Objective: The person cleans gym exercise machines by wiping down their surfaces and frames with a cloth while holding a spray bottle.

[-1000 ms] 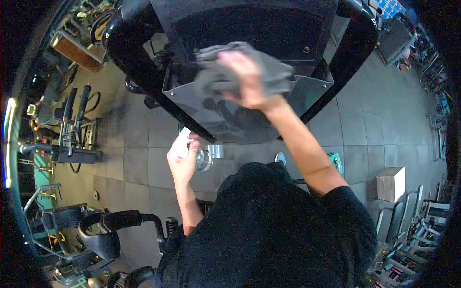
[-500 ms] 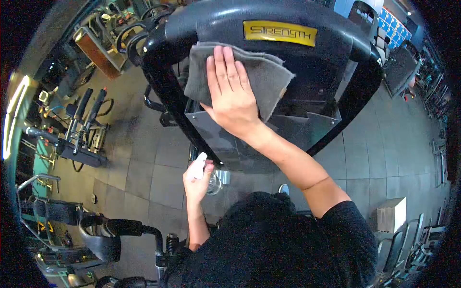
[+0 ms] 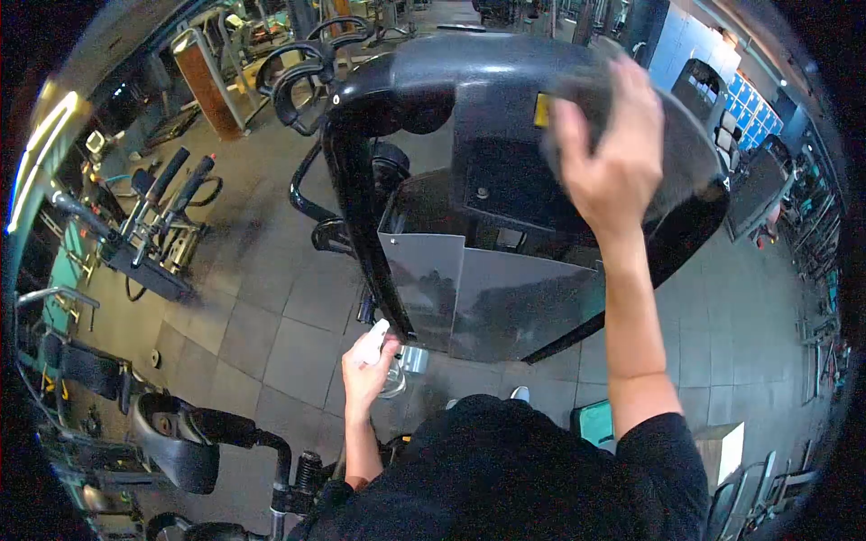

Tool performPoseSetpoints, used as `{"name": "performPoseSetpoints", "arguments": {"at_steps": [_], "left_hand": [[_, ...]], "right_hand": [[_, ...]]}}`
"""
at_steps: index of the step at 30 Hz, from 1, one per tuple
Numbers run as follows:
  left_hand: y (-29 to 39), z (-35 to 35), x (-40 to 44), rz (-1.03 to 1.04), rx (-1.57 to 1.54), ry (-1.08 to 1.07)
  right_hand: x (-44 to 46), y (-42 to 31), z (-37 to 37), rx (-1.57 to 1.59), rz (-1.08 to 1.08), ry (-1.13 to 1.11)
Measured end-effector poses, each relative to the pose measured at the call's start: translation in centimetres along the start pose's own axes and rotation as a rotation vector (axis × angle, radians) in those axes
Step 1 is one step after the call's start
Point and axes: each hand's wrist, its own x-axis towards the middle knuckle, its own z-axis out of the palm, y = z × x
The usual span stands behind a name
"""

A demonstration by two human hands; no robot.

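Note:
My right hand presses a grey cloth over the upper right of a black gym machine's cover, thumb spread from the fingers. Motion blurs both the hand and the cloth. A yellow label shows only its left edge beside the cloth. Low on the left, my left hand is closed around the neck of a spray bottle with a white head. Its clear body hangs below the hand, partly hidden by it.
Black frame tubes border the machine, with a clear panel low between them. A padded machine stands close at lower left. At lower right are a box and a teal-topped item.
My right hand has swept the cloth from the left of the cover to its upper right, now hiding most of the yellow label. The left hand keeps the spray bottle low; the view has shifted.

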Motion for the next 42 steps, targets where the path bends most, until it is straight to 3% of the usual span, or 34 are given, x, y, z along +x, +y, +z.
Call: {"name": "performPoseSetpoints", "arguments": {"at_steps": [2,4,5,6,8,12,14,15,17,18,19,21,23,31,34,38,42], "left_hand": [[0.2,0.2,0.2,0.002,0.006,0.002],[0.6,1.0,0.6,-0.024,-0.053,-0.013],[0.7,1.4,0.8,-0.02,-0.054,-0.035],[0.8,1.8,1.1,0.021,-0.029,-0.064],[0.9,2.7,1.7,0.076,0.002,-0.135],[2.0,3.6,2.8,0.09,-0.102,-0.174],[2.0,2.8,3.0,0.09,-0.123,-0.135],[1.5,2.4,3.0,0.101,-0.148,-0.1],[-0.1,0.6,3.0,-0.002,-0.154,-0.076],[0.1,-0.2,2.7,-0.044,-0.107,-0.04],[-0.2,-1.0,2.6,-0.049,-0.118,-0.019],[-0.9,-2.2,2.3,-0.086,0.046,-0.007],[-1.2,-2.4,2.1,-0.084,0.056,0.035],[-0.9,0.7,3.0,-0.03,-0.098,0.05],[1.0,2.3,2.4,0.032,-0.168,0.043],[1.0,3.3,0.9,0.025,-0.225,0.047],[0.4,4.0,-1.1,0.033,-0.204,0.073]], "right_hand": [[3.0,-2.5,1.3,-0.044,-0.11,-0.176],[6.4,-5.2,3.1,0.132,-0.192,-0.376],[7.5,-5.9,4.4,0.216,-0.166,-0.575],[7.9,-6.8,6.3,0.247,-0.176,-0.572],[10.1,-8.3,6.7,0.271,-0.15,-0.825],[9.7,-5.4,4.7,0.22,-0.186,-0.791],[9.1,0.2,1.2,0.18,-0.126,-0.795],[7.9,4.0,-0.2,0.144,-0.081,-0.693],[5.9,11.6,-3.5,0.311,0.172,-0.809],[5.1,14.8,-4.9,0.235,0.268,-0.85],[3.8,16.8,-5.5,0.27,0.328,-0.801],[3.6,16.6,-5.5,0.313,0.373,-0.761],[5.2,15.3,-5.0,0.241,0.358,-0.92],[11.5,3.4,3.5,0.507,-0.12,-1.084],[12.7,-0.8,8.0,0.492,-0.443,-1.091],[13.6,-6.6,11.3,0.435,-0.619,-1.053],[13.7,-8.0,12.1,0.377,-0.677,-1.043]]}}
